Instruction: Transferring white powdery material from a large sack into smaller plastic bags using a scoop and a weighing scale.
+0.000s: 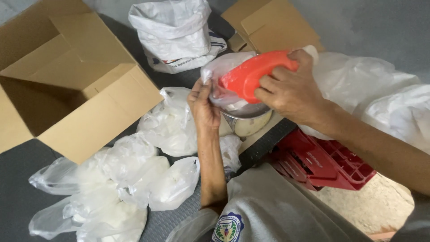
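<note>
Right hand closed around a red scoop, tipped into a thin clear bag. Left hand pinching the bag's mouth open, grip narrow on the film. Metal bowl below, mostly hidden by both hands. Filled bags crowding the grey floor. Open cardboard box cut off at left; red crate partly covered.

We cannot see the mouth of the red scoop; it sits inside a clear bag. Our right hand covers its handle. The metal bowl is mostly hidden beneath. The open box runs off the upper left of the frame.
</note>
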